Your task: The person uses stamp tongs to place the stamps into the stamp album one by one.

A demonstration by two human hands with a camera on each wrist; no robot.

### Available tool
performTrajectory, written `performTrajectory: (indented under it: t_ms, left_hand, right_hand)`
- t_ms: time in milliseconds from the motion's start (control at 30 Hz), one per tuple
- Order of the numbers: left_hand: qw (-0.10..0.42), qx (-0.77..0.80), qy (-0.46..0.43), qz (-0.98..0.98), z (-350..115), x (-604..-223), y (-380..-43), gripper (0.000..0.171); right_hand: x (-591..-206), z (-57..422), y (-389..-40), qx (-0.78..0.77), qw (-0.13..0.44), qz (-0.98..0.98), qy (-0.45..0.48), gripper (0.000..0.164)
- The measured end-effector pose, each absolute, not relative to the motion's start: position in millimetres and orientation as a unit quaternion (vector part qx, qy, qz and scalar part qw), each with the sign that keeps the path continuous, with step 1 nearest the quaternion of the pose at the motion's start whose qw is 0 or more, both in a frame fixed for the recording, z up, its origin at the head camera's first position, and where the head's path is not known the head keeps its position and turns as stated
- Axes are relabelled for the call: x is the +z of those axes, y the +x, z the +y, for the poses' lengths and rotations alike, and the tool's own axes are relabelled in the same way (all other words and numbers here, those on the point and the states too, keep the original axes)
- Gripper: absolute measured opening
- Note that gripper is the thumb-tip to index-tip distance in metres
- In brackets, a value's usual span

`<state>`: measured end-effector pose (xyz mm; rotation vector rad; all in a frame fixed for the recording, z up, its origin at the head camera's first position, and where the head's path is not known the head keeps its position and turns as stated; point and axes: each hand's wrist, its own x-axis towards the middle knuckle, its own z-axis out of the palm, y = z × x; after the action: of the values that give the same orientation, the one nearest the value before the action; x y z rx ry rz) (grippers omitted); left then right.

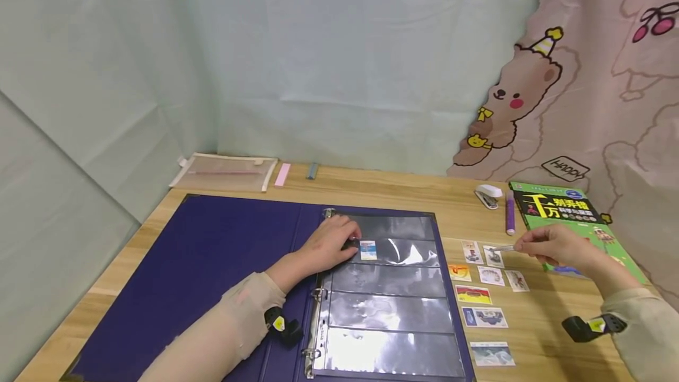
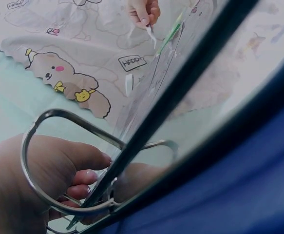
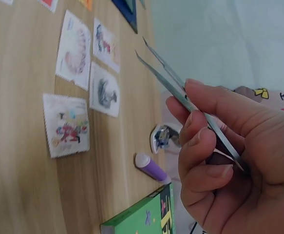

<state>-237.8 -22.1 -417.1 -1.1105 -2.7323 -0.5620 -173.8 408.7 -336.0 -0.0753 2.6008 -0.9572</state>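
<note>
My left hand point(image 1: 331, 240) lies over the ring side of a stamp album page point(image 1: 389, 279) with clear pockets on black. Its thumb and fingers are curled at the second pocket's edge and pinch it, right by a small blue and white stamp point(image 1: 368, 250). Close up, a metal binder ring point(image 2: 27, 146) crosses in front of this hand. My right hand point(image 1: 554, 246) holds metal tweezers point(image 3: 173, 87) between thumb and fingers. The tweezer tips stand apart with nothing between them. From the head they overlap a grey-printed stamp point(image 1: 494, 257) in the top row on the table.
Several other stamps point(image 1: 474, 295) lie right of the album's navy cover point(image 1: 212, 276). Behind the right hand are a green book point(image 1: 562, 211), a purple marker point(image 1: 510, 214) and a white stapler point(image 1: 488, 196). A zip pouch point(image 1: 225, 173) and two small strips lie at the back left.
</note>
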Motion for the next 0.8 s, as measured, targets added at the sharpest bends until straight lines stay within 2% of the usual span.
performTrajectory:
  t_ms: [800]
  left_hand:
    - [0.064,-0.191,-0.364,-0.909,-22,-417,-237,0.017]
  right_hand:
    - [-348,413,-183,-0.296,0.205,0.933,0.009,0.033]
